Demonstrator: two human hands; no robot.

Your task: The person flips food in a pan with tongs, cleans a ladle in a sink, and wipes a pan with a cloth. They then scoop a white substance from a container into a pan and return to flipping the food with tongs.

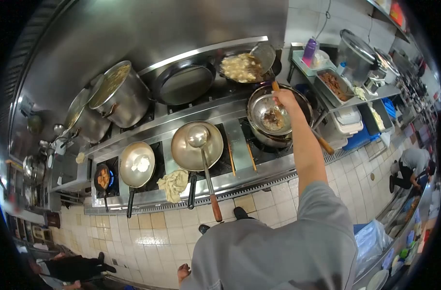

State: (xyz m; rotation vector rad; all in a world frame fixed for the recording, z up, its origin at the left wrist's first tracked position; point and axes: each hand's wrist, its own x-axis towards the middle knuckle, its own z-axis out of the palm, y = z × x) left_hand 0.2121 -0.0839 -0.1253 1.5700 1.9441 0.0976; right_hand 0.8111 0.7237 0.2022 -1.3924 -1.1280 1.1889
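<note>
My right hand [285, 98] is closed around the wooden handle of a round metal strainer [264, 57]. The strainer's head rests at the right side of a wok [225, 59], over pale yellowish food [241, 67] in dark liquid. Below my right hand is a round metal pan [260, 112] with brown residue, on the right burner. A second wooden handle [325, 145] sticks out to its right. My left hand [183, 272] hangs low beside my body with its fingers loosely curled, and nothing shows in it.
A ladle [198, 136] lies in the middle pan [182, 157], its handle over the front edge. Left are a pan [128, 174], a small skillet [103, 189] above blue flame, and a cloth [173, 185]. Tall stockpots [131, 104] stand behind. Two people [70, 268] [414, 164] are nearby.
</note>
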